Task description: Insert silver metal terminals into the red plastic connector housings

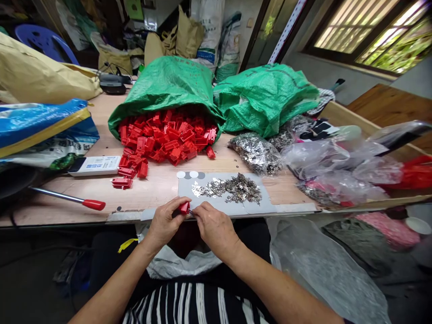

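Between thumb and fingers, my left hand (168,222) grips a small red plastic housing (184,208) at the table's front edge. My right hand (216,228) is closed just to its right, pinching a thin dark metal piece (191,212) whose end meets the housing; its kind is too small to make out. Just beyond my hands, a pile of small metal parts (241,189) is spread on a grey sheet (221,208). Many similar red plastic housings (168,139) spill from the mouth of a green woven sack (168,85) farther back.
A second green sack (266,96) stands at the back right, beside a clear bag of metal parts (258,153). Plastic bags fill a wooden tray (344,119) on the right. At left, a red-tipped lever (93,204) juts out near a white box (96,165).
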`<state>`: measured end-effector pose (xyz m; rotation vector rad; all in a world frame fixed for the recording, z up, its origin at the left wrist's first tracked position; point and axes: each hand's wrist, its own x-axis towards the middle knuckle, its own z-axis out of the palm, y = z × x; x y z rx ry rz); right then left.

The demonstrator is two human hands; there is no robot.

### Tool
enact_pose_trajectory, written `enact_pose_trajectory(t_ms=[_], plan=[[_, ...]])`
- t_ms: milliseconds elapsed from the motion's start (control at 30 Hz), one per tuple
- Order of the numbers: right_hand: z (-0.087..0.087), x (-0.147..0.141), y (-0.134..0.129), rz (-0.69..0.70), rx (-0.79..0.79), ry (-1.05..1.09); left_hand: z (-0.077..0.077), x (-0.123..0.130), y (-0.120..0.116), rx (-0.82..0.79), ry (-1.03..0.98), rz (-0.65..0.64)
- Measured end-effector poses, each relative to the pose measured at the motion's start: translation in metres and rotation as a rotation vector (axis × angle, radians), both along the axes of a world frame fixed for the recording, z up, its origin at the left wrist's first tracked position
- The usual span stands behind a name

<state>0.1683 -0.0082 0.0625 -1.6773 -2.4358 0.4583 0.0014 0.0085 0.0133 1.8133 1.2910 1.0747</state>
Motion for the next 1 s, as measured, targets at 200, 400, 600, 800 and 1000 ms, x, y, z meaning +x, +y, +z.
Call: enact_pose_trajectory(t_ms=[200, 400, 600, 800, 1000], plan=[[0.001, -0.008, 0.003, -0.037, -0.021, 0.017, 0.005, 0.003, 0.0, 0.0, -0.013, 0.011], [-0.009, 0.013, 0.001, -0.015, -0.039, 0.284, 0.002, 0.003, -0.008, -0.004, -0.046, 0.034], [-0.011, 0.027, -0.012, -0.003, -0.074, 0.588, 0.012, 0.007, -0.025, -0.138, -0.227, 0.103], [0.003, 0.025, -0.023, 0.121, -0.288, 0.688, 0.036, 0.015, -0.04, -0.515, -0.911, 0.031], [0.012, 0.017, -0.029, 0.143, -0.257, 0.669, 0.039, 0.016, -0.05, -0.843, -1.323, -0.01]])
